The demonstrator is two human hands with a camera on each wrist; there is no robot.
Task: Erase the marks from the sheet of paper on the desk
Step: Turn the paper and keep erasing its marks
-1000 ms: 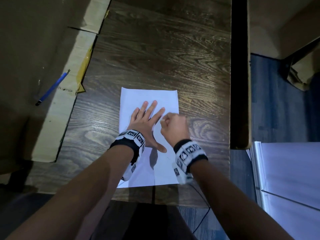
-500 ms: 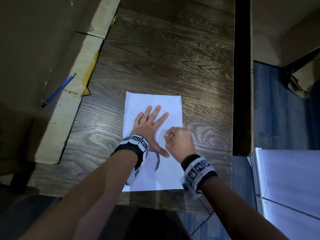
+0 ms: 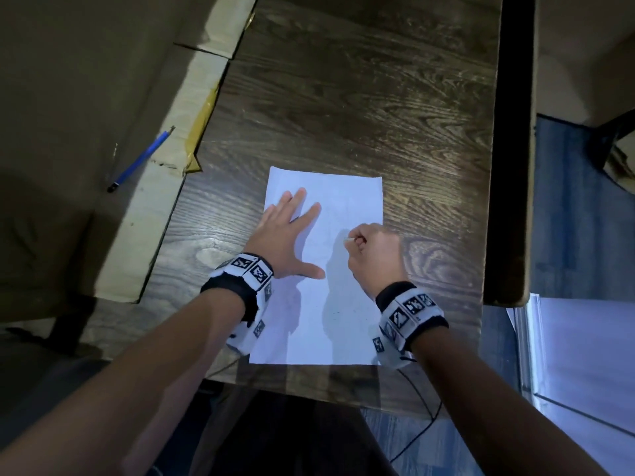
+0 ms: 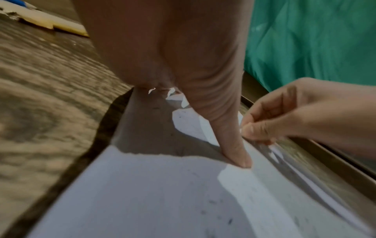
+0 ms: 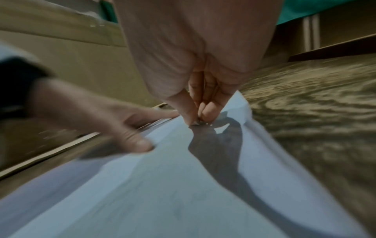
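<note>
We count one sheet (image 3: 338,314) on the counter (image 3: 360,97), one blue pen (image 3: 139,161) (off on the cardboard (image 3: 68,97)), two hands.

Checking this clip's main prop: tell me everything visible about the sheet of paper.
The sheet of paper is white, rectangular and looks thin, lying flat on the dark wooden desk, near its front edge. Faint grey smudges and specks show on it in the left wrist view. The left hand presses it flat with spread fingers; the right hand, fingers pinching something small and pale, too small to identify, meets the sheet near its right edge. Both hands cast shadows on it.
</note>
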